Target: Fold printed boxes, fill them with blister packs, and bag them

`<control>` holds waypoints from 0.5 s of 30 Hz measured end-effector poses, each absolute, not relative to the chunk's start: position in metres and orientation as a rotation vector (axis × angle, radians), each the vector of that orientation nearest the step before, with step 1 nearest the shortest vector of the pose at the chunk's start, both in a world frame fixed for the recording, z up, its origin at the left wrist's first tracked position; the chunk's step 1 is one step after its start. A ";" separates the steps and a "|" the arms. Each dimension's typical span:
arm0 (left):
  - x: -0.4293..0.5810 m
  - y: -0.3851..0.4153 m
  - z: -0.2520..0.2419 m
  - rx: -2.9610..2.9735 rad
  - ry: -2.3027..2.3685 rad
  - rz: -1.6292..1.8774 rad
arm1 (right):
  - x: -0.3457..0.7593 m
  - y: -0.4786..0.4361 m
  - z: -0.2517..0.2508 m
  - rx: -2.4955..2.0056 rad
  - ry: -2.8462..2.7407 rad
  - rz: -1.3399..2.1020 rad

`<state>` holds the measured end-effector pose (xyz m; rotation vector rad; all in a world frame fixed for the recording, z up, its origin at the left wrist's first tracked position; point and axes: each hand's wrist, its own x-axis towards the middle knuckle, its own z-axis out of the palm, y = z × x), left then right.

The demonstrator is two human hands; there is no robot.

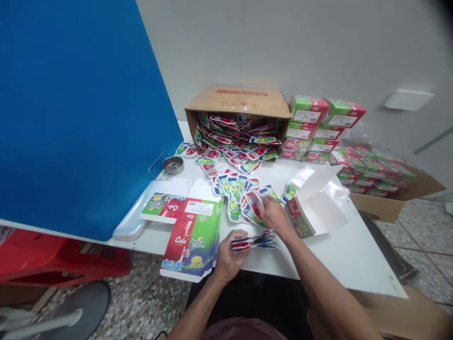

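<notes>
My left hand (pixel 230 255) grips a small stack of printed sachets (pixel 255 241), held edge-on just over the table's front edge. Beyond it, my right hand (pixel 274 215) reaches down to the loose sachets (pixel 233 189) spread over the table, its fingers closed at one red and blue sachet (pixel 252 208). Whether it has lifted that sachet off the pile cannot be seen. To the right of my right hand stands an open box (pixel 300 219) with its white flaps up. Left of my left hand lies a stack of flat printed cartons (pixel 193 241) marked Cola and Sprite.
A cardboard carton (pixel 244 101) on its side spills sachets at the back. Packed boxes (pixel 309 115) are stacked right of it, with more in a floor carton (pixel 375 203). A metal dish (pixel 173 165) and clear plastic bags (pixel 132 217) lie left, beside a blue panel (pixel 81 108).
</notes>
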<state>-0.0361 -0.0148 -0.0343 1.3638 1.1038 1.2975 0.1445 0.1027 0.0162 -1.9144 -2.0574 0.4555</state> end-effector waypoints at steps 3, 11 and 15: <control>-0.037 -0.014 -0.032 1.395 1.091 1.278 | 0.161 0.087 0.023 -1.694 -1.947 0.682; -0.036 -0.014 -0.032 1.246 1.101 1.333 | 0.175 0.041 0.019 -0.958 -1.600 1.624; -0.035 -0.014 -0.035 1.307 1.263 1.288 | 0.175 0.046 0.012 -0.975 -1.570 1.640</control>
